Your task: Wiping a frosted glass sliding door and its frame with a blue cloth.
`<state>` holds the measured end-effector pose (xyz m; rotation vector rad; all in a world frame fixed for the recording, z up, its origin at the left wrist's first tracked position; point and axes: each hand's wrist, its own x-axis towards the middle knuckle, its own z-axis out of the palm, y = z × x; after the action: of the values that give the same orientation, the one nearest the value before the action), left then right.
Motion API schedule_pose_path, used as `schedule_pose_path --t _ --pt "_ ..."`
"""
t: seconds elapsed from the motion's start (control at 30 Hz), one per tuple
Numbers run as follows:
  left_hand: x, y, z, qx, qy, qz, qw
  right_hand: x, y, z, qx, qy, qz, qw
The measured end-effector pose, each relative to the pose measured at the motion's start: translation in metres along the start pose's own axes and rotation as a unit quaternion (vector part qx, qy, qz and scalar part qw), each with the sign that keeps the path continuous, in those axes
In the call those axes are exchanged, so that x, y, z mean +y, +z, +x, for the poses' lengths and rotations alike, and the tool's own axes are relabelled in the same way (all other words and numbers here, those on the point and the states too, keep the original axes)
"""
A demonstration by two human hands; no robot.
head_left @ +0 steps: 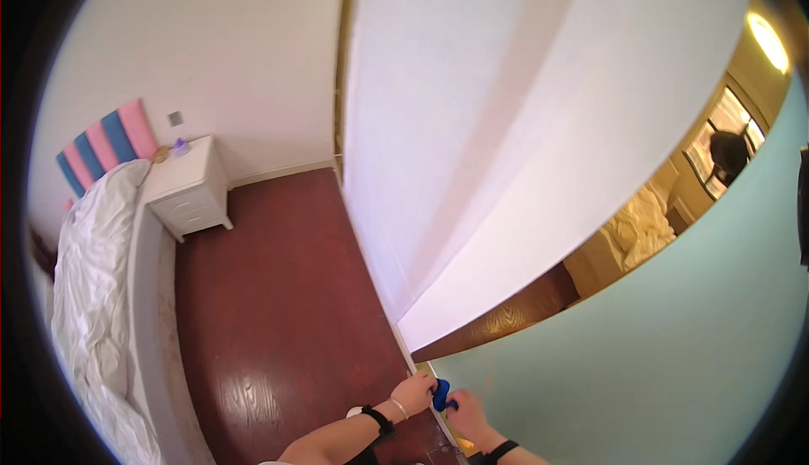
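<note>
A small twisted blue cloth (442, 395) hangs between my two hands at the bottom of the head view. My left hand (417, 393) pinches its left end; a bracelet and a black band circle that wrist. On the other side, my right hand (466, 413) grips the cloth's right end, with a black band on the wrist. Both hands are low, beside the pale green panel (569, 376) and over the floor track (450, 430) at its foot. My fingers hide parts of the cloth.
A long mirror strip (616, 247) runs between the white panel (505, 117) and the green one. Dark red wood floor (284, 301) stretches leftward to a bed with white bedding (101, 263). Beside its striped headboard (110, 143) stands a white nightstand (186, 181) bearing a purple object (181, 146).
</note>
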<state>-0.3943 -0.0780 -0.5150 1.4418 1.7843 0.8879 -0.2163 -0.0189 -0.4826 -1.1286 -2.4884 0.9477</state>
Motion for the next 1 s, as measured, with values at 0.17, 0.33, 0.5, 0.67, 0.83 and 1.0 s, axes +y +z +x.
schedule_pose_path --t 0.17,0.33,0.5,0.67,0.83,1.0 --pt "0.007 -0.082 -0.106 0.054 0.009 0.007 0.998 -0.068 0.021 -0.06 -0.098 0.035 0.036 0.994" --pt "0.055 -0.145 -0.191 0.035 -0.114 0.025 0.993 -0.102 0.009 -0.096 -0.108 -0.017 0.124 0.986" --pt "0.105 -0.136 -0.269 0.059 -0.111 0.062 0.99 -0.152 -0.029 -0.121 -0.179 -0.108 0.096 0.973" --pt "0.131 -0.124 -0.325 0.188 -0.052 0.102 0.976 -0.14 0.001 -0.133 -0.192 -0.221 0.023 0.956" --pt "0.138 -0.148 -0.354 0.271 -0.09 0.056 0.957 -0.174 0.008 -0.119 -0.269 -0.156 0.107 0.944" --pt "0.086 -0.162 -0.382 0.26 -0.127 -0.133 0.948 -0.219 0.04 -0.077 -0.237 -0.212 0.161 0.934"
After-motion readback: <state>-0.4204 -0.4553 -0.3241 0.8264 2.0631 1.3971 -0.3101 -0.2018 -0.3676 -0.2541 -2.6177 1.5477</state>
